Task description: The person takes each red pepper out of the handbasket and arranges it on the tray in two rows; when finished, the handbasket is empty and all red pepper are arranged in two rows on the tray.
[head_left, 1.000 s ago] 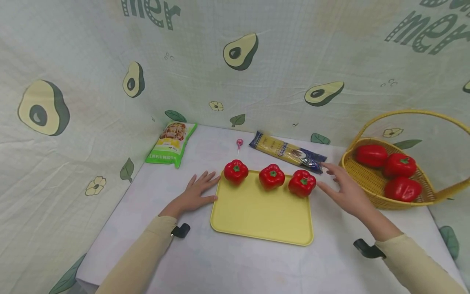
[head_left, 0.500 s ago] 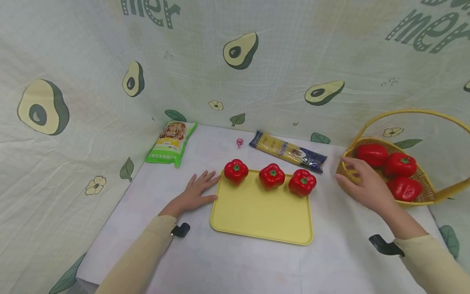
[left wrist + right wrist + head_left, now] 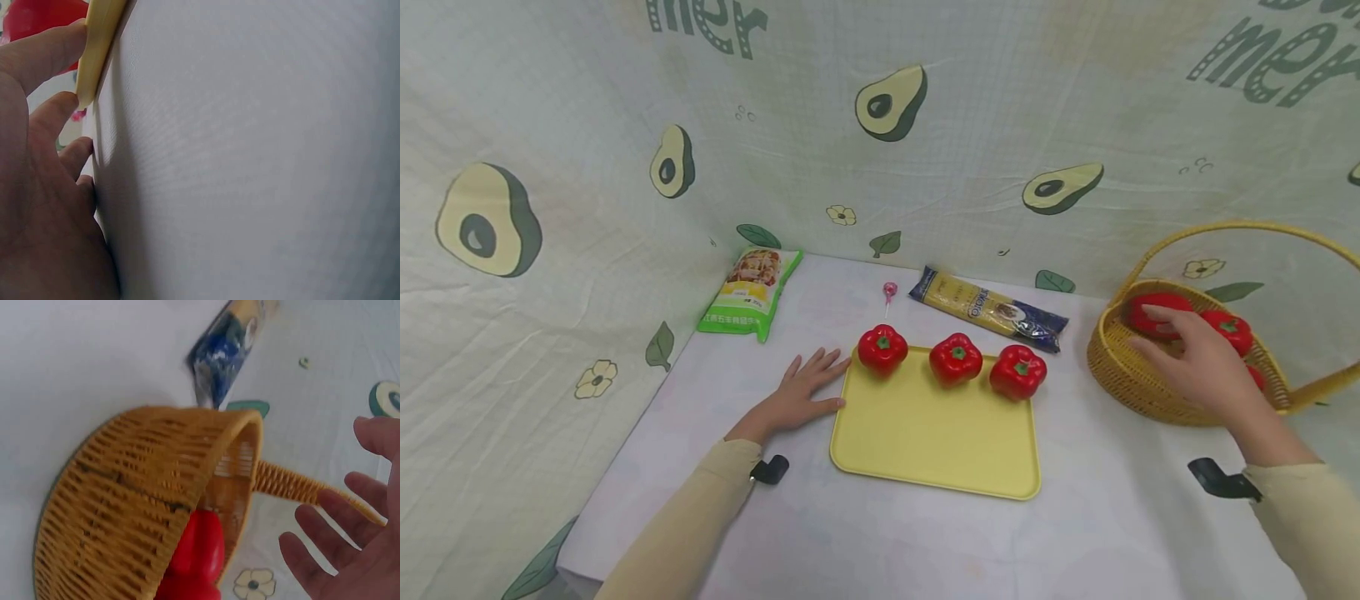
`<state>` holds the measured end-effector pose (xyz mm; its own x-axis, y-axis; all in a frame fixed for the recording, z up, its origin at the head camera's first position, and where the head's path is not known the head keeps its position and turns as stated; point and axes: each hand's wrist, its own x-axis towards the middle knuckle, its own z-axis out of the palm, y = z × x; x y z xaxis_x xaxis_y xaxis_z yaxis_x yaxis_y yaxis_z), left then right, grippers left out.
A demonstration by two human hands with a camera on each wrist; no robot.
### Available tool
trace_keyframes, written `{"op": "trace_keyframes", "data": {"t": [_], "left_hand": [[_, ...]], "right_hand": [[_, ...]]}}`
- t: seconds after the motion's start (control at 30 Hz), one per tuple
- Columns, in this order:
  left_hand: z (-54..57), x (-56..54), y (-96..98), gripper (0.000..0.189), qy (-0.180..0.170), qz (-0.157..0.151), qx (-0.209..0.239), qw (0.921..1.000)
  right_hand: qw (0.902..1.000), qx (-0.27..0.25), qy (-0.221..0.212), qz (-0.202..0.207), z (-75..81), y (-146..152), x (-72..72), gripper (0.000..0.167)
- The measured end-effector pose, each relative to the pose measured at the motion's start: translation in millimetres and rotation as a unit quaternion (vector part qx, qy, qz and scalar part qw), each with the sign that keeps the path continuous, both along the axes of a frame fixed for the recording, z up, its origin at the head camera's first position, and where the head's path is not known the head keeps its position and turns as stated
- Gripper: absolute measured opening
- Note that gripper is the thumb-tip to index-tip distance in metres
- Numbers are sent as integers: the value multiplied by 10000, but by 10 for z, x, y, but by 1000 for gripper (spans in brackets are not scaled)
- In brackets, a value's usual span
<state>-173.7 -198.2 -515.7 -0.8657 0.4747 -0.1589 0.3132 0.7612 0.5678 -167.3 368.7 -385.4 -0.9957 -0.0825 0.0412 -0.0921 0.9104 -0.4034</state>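
My left hand (image 3: pixel 799 394) lies with spread fingers at the left rim of a yellow tray (image 3: pixel 932 442); in the left wrist view its fingertips touch the tray's edge (image 3: pixel 100 50). Along the tray's far side sit three red bell peppers, the left one (image 3: pixel 882 350), the middle one (image 3: pixel 956 360) and the right one (image 3: pixel 1017 372). Over the wicker basket (image 3: pixel 1123 387) hovers my right hand (image 3: pixel 1206 371), its fingers parted and holding nothing. Under and beyond it, red bell peppers (image 3: pixel 1228 330) show in the basket, partly hidden by the hand.
A blue and gold pasta packet (image 3: pixel 988 308) lies behind the tray, left of the basket. Near it is a pink lollipop (image 3: pixel 890 292). A green food bag (image 3: pixel 752 292) rests at the back left. The basket's tall handle (image 3: pixel 1240 227) arches over its opening.
My right hand has moved right, from beside the tray's right pepper to above the basket. My left hand, the tray and its peppers have stayed in place.
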Motion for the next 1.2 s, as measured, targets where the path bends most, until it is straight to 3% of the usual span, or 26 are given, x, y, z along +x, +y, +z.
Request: {"op": "trace_keyframes", "data": {"t": [0.47,0.7,0.87,1.2], "left_hand": [[-41,-13,-21,76,15,24,-16,10000],[-84,-34,-27,76,2,29,-119,9999],[-86,-32,-18,76,25,22,-37,10000],[-63,-25,-12,76,7,33,-61,10000]], "right_hand": [[9990,188,-183,-354,-21,473,-197,74],[9984,204,52,-525,-27,714,-283,65],[9964,394,-88,-747,-11,893,-336,68],[9918,303,-433,-1163,1,1080,-458,74]]}}
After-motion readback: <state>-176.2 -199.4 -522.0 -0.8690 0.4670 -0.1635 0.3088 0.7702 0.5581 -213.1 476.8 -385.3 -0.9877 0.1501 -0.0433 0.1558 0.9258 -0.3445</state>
